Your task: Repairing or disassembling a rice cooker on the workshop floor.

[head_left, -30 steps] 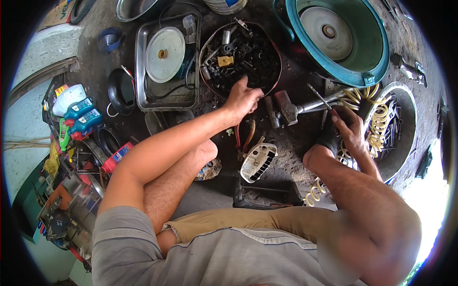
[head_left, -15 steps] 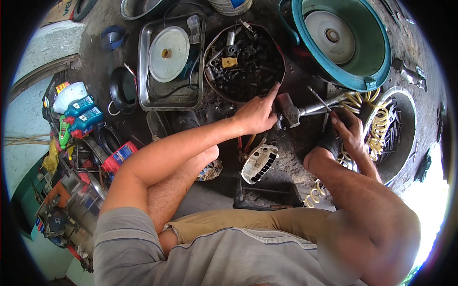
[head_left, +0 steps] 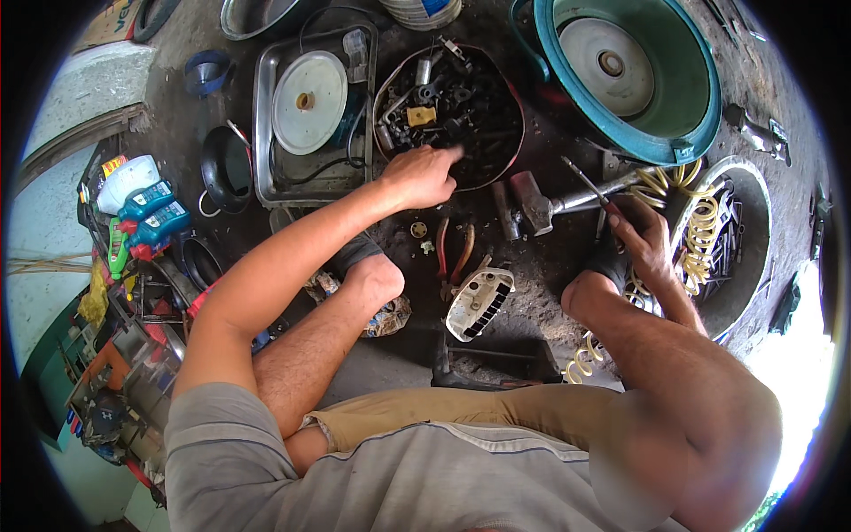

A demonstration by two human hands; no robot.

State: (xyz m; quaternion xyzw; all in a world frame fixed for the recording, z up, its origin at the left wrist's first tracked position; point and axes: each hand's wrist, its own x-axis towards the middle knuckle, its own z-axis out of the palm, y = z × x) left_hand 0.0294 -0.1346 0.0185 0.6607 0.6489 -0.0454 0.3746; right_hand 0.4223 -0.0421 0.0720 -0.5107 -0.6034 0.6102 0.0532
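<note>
Nearest the person, well below the round tub (head_left: 522,124) with its heap of dark metal parts (head_left: 479,133), lies a black tray (head_left: 501,359). Just beyond it, below the tub, is a pale part (head_left: 480,304) with a row of dark slots. Between that part and the tub lie pliers (head_left: 463,254) with reddish handles, and to their left a small brass-coloured disc (head_left: 418,230).

Right of the tub and lower than it, the right hand (head_left: 644,235) is closed around the red handle of a slim tool (head_left: 583,183), whose metal shaft slants up and left toward the tub. A hammer (head_left: 533,206) lies just off the tub's lower right, a short metal cylinder (head_left: 505,213) beside its head. Farther right of the tub, a yellowish coiled hose (head_left: 706,235) hangs by a grey basin (head_left: 758,235) of metal pieces.

At the tub's near rim, the left hand (head_left: 425,176) stretches its index finger over the parts, the others loosely curled; whether it touches or holds anything cannot be told.

Left of the tub, a metal tray (head_left: 288,177) bears a white lid (head_left: 310,124). Upper right of the tub stands a teal tub (head_left: 713,106); beyond the parts tub is a white bucket (head_left: 417,12).
</note>
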